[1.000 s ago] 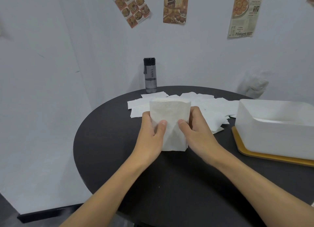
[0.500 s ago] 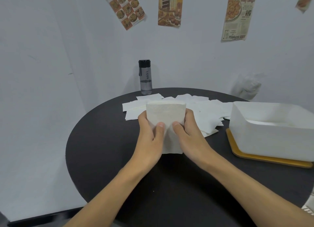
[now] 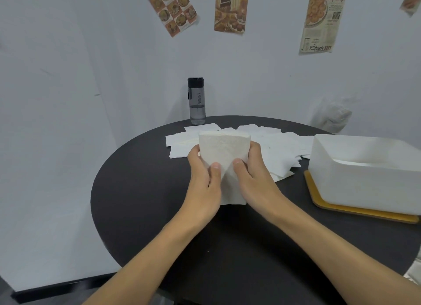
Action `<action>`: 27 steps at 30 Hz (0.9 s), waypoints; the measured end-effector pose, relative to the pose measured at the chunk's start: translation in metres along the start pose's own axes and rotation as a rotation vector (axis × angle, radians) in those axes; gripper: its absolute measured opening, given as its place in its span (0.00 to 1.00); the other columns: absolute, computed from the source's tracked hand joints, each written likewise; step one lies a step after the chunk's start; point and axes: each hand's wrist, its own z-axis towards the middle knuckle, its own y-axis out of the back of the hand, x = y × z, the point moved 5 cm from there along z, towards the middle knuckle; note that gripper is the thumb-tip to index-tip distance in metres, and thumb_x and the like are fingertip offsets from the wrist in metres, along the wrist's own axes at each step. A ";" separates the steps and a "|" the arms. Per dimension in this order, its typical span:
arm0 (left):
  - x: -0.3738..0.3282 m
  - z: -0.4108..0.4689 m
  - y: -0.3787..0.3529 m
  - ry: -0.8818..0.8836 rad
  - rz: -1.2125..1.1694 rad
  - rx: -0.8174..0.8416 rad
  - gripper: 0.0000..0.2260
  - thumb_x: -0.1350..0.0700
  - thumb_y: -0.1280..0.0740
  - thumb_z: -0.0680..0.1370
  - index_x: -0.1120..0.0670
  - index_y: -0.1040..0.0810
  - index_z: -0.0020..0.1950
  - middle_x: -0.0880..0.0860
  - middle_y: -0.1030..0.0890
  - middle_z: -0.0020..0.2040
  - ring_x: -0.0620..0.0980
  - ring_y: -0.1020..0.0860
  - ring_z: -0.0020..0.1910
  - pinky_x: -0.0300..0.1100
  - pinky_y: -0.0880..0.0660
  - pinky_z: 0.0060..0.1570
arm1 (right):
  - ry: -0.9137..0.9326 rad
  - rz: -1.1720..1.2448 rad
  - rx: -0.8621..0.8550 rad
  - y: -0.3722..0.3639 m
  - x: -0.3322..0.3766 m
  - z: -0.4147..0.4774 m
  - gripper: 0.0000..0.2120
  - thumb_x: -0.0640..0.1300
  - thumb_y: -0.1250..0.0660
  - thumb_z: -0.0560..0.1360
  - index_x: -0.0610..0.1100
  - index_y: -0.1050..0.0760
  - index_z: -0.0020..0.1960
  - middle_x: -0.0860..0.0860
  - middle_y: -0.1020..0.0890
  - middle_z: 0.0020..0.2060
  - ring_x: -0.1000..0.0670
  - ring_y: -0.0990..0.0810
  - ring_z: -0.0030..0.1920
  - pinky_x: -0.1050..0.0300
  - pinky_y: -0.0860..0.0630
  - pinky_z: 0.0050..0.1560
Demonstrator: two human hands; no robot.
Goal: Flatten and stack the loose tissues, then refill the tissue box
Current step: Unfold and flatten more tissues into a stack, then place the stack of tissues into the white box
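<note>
Two thumbs have crept closer together on the tissue stack (image 3: pixel 224 149) since a second ago; it stays upright on the table (image 3: pixel 141 190), in front of the loose tissues (image 3: pixel 278 145). The fingers behind it are hidden, and the tissue box (image 3: pixel 364 174) is cut off at right. Left hand (image 3: pixel 205 184) and right hand (image 3: pixel 252 177) grip the stack's sides, curled round it.
</note>
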 end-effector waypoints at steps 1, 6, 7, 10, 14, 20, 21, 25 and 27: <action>0.000 0.001 0.002 0.016 0.000 -0.033 0.14 0.58 0.44 0.86 0.47 0.42 0.68 0.40 0.28 0.61 0.28 0.26 0.56 0.24 0.28 0.49 | -0.011 -0.007 -0.024 0.001 0.000 0.001 0.11 0.40 0.48 0.84 0.53 0.42 0.62 0.65 0.30 0.54 0.75 0.30 0.49 0.77 0.29 0.47; -0.018 0.010 0.017 0.025 -0.019 -0.109 0.05 0.57 0.31 0.81 0.50 0.25 0.55 0.47 0.16 0.51 0.43 0.17 0.49 0.40 0.19 0.46 | -0.071 0.014 -0.115 0.020 0.017 -0.002 0.08 0.40 0.43 0.83 0.52 0.36 0.59 0.59 0.25 0.53 0.59 0.24 0.53 0.63 0.23 0.48; -0.030 0.015 0.019 -0.014 -0.024 -0.068 0.06 0.59 0.30 0.80 0.50 0.24 0.53 0.47 0.15 0.49 0.44 0.16 0.47 0.41 0.18 0.45 | -0.062 0.006 -0.113 0.031 0.027 -0.003 0.09 0.39 0.40 0.82 0.51 0.34 0.59 0.57 0.24 0.53 0.57 0.22 0.53 0.60 0.21 0.48; -0.080 0.037 0.013 -0.139 0.024 0.132 0.06 0.60 0.29 0.79 0.52 0.23 0.54 0.48 0.13 0.45 0.45 0.15 0.43 0.40 0.18 0.40 | 0.043 -0.053 -0.106 0.086 0.073 -0.005 0.12 0.36 0.32 0.76 0.47 0.28 0.58 0.50 0.19 0.52 0.52 0.18 0.48 0.54 0.20 0.50; -0.137 0.067 -0.026 -0.256 0.126 0.438 0.04 0.58 0.29 0.79 0.54 0.22 0.51 0.52 0.13 0.44 0.52 0.14 0.43 0.44 0.19 0.40 | 0.061 -0.266 -0.064 0.155 0.116 -0.008 0.09 0.40 0.29 0.76 0.46 0.19 0.56 0.48 0.15 0.49 0.47 0.15 0.47 0.54 0.18 0.47; -0.163 0.101 -0.114 -0.270 0.206 0.686 0.11 0.58 0.28 0.78 0.51 0.22 0.58 0.51 0.13 0.45 0.50 0.15 0.43 0.42 0.19 0.41 | -0.086 -0.366 -0.272 0.238 0.095 -0.015 0.04 0.36 0.30 0.76 0.38 0.19 0.50 0.40 0.16 0.42 0.46 0.17 0.39 0.54 0.19 0.39; -0.158 0.105 -0.125 -0.235 0.208 0.708 0.12 0.59 0.27 0.77 0.50 0.23 0.59 0.50 0.13 0.45 0.49 0.15 0.43 0.40 0.19 0.42 | -0.129 -0.341 -0.314 0.253 0.086 -0.018 0.04 0.35 0.30 0.75 0.35 0.21 0.50 0.38 0.17 0.41 0.47 0.19 0.37 0.54 0.21 0.38; -0.131 0.117 -0.165 -0.097 0.199 0.824 0.17 0.60 0.26 0.76 0.47 0.27 0.60 0.51 0.13 0.48 0.52 0.14 0.46 0.47 0.19 0.49 | -0.368 -0.424 -0.283 0.288 0.047 -0.029 0.14 0.39 0.28 0.73 0.43 0.28 0.56 0.41 0.15 0.45 0.46 0.16 0.42 0.48 0.19 0.45; -0.123 0.119 -0.183 -0.049 0.210 0.906 0.17 0.60 0.26 0.76 0.48 0.28 0.60 0.51 0.13 0.49 0.52 0.14 0.47 0.43 0.19 0.44 | -0.390 -0.491 -0.286 0.297 0.035 -0.029 0.20 0.42 0.28 0.73 0.51 0.33 0.60 0.44 0.16 0.44 0.46 0.17 0.42 0.45 0.20 0.46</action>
